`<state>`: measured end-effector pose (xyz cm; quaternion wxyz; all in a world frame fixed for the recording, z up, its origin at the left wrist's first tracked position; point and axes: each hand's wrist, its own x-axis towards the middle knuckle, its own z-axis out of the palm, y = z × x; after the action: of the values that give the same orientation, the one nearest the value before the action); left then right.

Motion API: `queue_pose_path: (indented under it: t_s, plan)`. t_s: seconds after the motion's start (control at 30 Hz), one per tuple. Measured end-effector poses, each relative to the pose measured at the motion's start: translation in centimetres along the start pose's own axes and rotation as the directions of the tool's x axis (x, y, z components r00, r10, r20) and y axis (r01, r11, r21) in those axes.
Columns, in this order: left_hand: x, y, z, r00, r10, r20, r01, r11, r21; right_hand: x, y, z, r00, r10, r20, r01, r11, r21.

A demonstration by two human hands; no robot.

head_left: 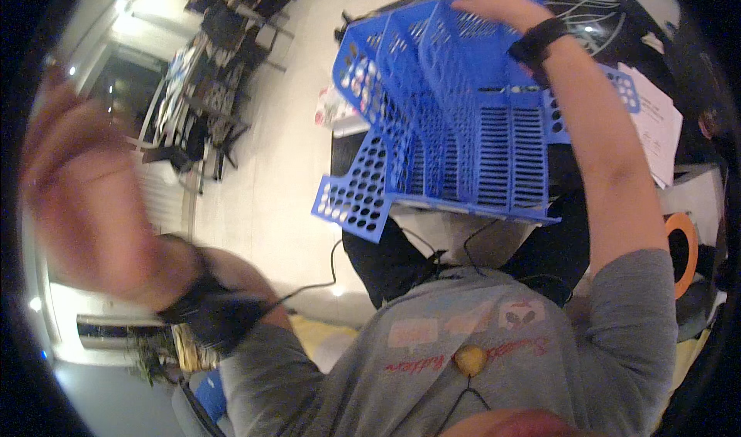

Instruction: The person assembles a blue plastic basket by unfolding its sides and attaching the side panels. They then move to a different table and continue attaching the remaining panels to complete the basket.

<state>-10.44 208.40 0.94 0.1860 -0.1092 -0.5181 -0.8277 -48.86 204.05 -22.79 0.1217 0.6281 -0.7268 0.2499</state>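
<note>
A blue plastic file rack [513, 159] with slatted compartments and perforated dividers stands tilted in front of me, over my lap. My right hand [494, 1] is at its far upper edge, fingers curled over the top of a panel. At the rack's near left a flat blue panel with round holes [355, 194] sticks out; I cannot tell whether it is joined on. My left hand [93, 190] is raised at the far left, close to the camera and away from the rack. Motion blurs its fingers, and I see nothing clearly held in it.
Behind the rack is a dark table with pale cables [590, 20]. White papers [656, 124] lie at the right, near another perforated blue piece [621, 89]. An orange ring [681, 255] is at my right elbow. A thin black cord [312, 286] runs from my left wrist. Chairs [224, 39] stand further off.
</note>
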Motion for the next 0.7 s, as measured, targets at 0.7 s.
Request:
queue_pose_path:
  t_s: [0.7]
  plan:
    - [12.3, -23.1, -19.7, 0.884, 0.265, -0.385, 0.449, -0.252, 0.857, 1.0, -1.8, -1.7, 0.979, 0.014, 0.203, -0.005, 0.999, -0.043]
